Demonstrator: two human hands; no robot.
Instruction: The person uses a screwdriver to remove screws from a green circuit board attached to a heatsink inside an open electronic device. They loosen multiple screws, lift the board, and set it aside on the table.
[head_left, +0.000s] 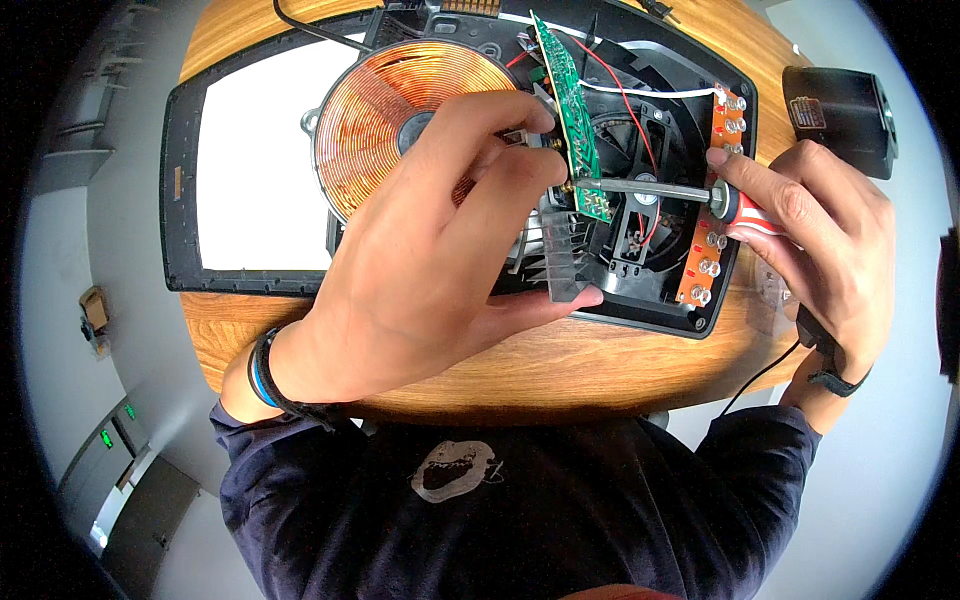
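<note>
My left hand (400,250) grips a green circuit board (570,105), which stands tilted on edge above an opened black appliance housing (720,55). Its fingers are at the board's left side, and its thumb reaches under a finned grey heat sink (566,255). In my right hand (835,215) is a screwdriver (650,188) with a red-and-white handle. The screwdriver lies almost level, its tip at a small brass-coloured fitting on the board's lower part. A round copper coil (350,120) sits left of the board, partly covered by my left hand.
Red and white wires run from the green board across a black fan (675,225). A narrow orange board (697,270) with several clear round parts lines the housing's right side. A black container (840,110) stands right on the wooden table (600,365). A plug (655,9) lies behind.
</note>
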